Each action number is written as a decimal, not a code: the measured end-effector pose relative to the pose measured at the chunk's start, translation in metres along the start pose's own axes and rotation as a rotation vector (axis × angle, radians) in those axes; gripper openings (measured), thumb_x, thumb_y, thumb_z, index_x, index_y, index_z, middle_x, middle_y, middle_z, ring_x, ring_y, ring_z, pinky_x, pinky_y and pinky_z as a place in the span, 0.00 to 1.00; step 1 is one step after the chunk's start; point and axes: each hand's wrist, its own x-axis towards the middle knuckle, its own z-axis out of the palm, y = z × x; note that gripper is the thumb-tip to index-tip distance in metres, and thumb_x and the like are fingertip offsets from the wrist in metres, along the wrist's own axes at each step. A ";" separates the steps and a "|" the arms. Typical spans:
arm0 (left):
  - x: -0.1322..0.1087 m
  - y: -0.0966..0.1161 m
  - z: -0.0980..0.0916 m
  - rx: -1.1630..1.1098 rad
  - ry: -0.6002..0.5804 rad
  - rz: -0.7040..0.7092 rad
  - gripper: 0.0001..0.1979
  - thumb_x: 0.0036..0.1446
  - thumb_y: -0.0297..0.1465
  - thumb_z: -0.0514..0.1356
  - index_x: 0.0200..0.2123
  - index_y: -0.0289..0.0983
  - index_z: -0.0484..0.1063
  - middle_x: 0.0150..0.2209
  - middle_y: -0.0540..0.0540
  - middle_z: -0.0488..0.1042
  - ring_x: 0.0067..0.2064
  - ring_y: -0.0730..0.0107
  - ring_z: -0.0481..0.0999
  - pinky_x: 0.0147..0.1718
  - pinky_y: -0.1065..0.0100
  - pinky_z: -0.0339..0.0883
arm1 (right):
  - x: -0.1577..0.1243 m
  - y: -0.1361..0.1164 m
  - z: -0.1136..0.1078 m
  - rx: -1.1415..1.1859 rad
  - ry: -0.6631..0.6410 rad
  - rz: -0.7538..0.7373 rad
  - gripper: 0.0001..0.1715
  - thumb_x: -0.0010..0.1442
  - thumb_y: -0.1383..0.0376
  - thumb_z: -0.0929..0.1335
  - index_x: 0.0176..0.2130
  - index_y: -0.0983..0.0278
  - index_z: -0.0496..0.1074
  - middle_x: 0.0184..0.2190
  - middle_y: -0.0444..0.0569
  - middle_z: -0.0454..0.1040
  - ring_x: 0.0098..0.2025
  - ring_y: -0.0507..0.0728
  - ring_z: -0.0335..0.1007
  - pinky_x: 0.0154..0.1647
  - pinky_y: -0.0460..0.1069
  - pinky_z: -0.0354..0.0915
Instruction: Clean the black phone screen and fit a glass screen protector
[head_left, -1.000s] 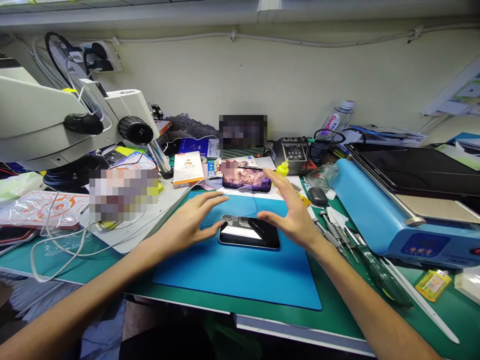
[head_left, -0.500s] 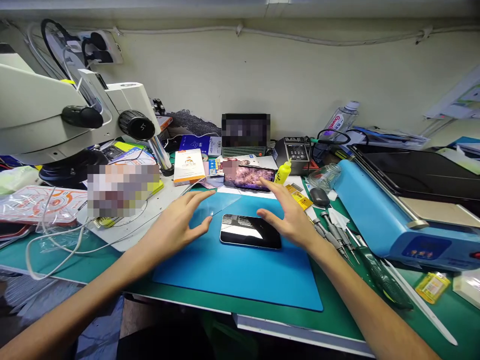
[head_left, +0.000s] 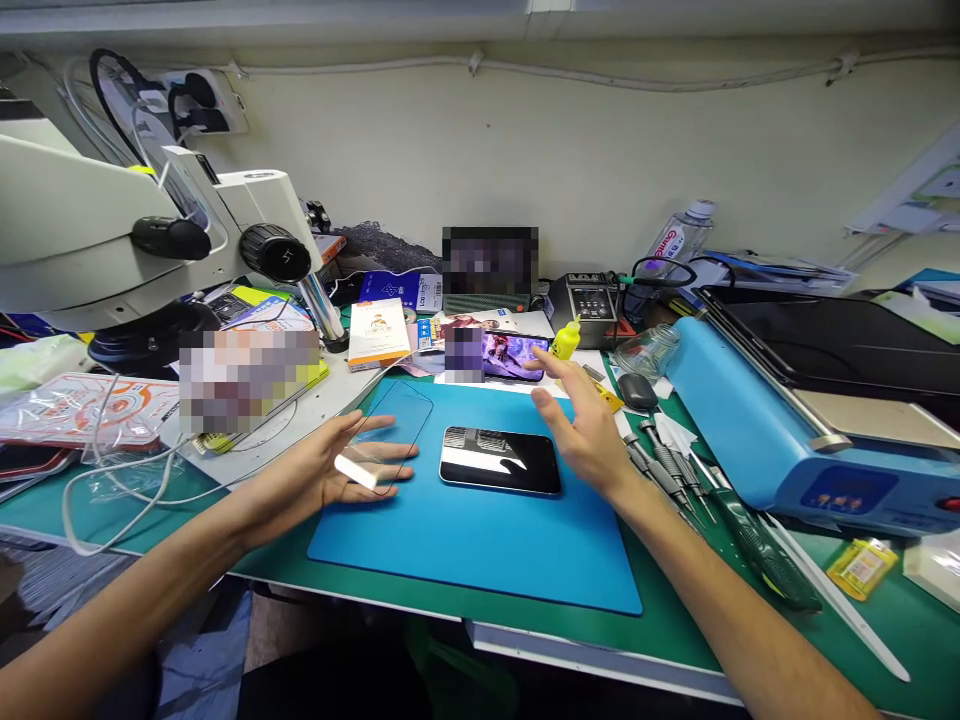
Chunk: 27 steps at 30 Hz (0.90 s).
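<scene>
A clear screen protector (head_left: 405, 412) with a thin black border is in my left hand (head_left: 315, 480). It is tilted over the left part of the blue mat (head_left: 480, 560), and my outstretched fingers show through it. Glare brightens its lower end. On the mat lies a phone (head_left: 499, 475) with its dark glossy screen up, reflecting light. My right hand (head_left: 585, 430) hovers beyond the phone's right end, fingers apart and holding nothing.
Behind the mat a second phone (head_left: 517, 357) shows a colourful picture beside a yellow bottle (head_left: 566, 340). Screwdrivers (head_left: 671, 465) and a blue machine (head_left: 780, 450) are on the right. A microscope (head_left: 150, 240) and loose white cable (head_left: 75, 520) occupy the left.
My left hand has turned palm up and moved slightly left and down, bringing the screen protector upright to face me. My right hand has shifted slightly right, still empty.
</scene>
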 end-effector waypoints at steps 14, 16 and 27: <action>-0.008 -0.044 -0.014 1.306 0.232 0.611 0.56 0.59 0.43 0.67 0.77 0.52 0.31 0.67 0.35 0.63 0.43 0.57 0.79 0.47 0.54 0.76 | 0.018 0.034 -0.026 0.165 0.654 0.376 0.22 0.72 0.56 0.57 0.56 0.61 0.70 0.48 0.55 0.78 0.53 0.61 0.77 0.50 0.58 0.74; -0.005 -0.044 -0.015 1.350 0.266 0.611 0.53 0.63 0.45 0.64 0.77 0.51 0.29 0.65 0.35 0.66 0.48 0.51 0.79 0.51 0.50 0.74 | 0.020 0.044 -0.030 0.137 0.650 0.401 0.22 0.69 0.59 0.58 0.57 0.62 0.69 0.50 0.56 0.78 0.54 0.61 0.77 0.50 0.58 0.74; 0.011 -0.059 -0.005 1.477 0.492 0.764 0.43 0.71 0.45 0.54 0.77 0.43 0.33 0.63 0.33 0.66 0.62 0.41 0.70 0.59 0.44 0.67 | 0.003 0.031 -0.069 -0.321 0.287 0.418 0.11 0.57 0.55 0.72 0.36 0.59 0.80 0.41 0.55 0.81 0.42 0.67 0.76 0.45 0.61 0.69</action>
